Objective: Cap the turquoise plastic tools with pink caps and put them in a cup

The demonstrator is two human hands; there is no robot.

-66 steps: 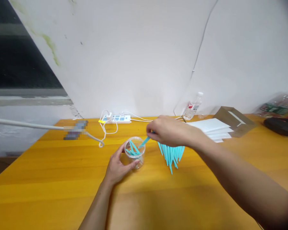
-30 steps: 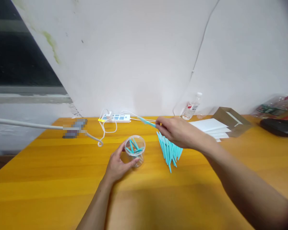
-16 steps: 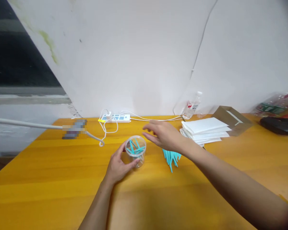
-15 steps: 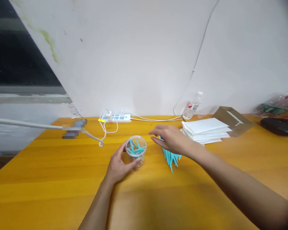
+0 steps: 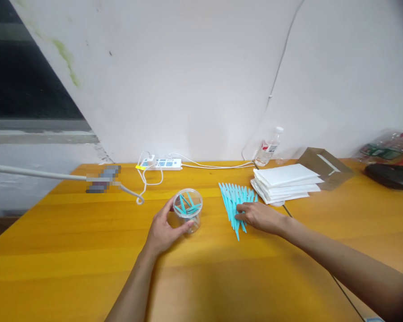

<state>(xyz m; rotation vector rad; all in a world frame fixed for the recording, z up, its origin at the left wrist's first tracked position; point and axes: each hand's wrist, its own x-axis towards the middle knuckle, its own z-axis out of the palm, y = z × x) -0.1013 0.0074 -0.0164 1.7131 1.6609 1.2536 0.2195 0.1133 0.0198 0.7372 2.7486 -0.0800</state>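
My left hand (image 5: 166, 228) is wrapped round the near left side of a clear, round plastic jar (image 5: 191, 227), which stands upright on the wooden table. Several slim turquoise sticks (image 5: 188, 205) lie criss-crossed in the jar. To the right of it, more long, tapered turquoise plastic sticks (image 5: 230, 201) are spread side by side like a fan. My right hand (image 5: 257, 217) reaches down onto the right part of this fan, thumb and fingers bent together on one stick. The fingertips partly cover the sticks under them.
Behind my right hand lies a stack of white folded packets (image 5: 285, 179), with a cardboard box (image 5: 325, 167) beyond. A water bottle (image 5: 268, 147) and a power strip (image 5: 163, 164) are by the wall. A white cable (image 5: 36, 171) crosses at left, near a blurred-out item (image 5: 104, 179).
My right hand has come down and to the right, from beside the jar onto the spread sticks, and its fingers have closed. My left hand keeps its hold on the jar.
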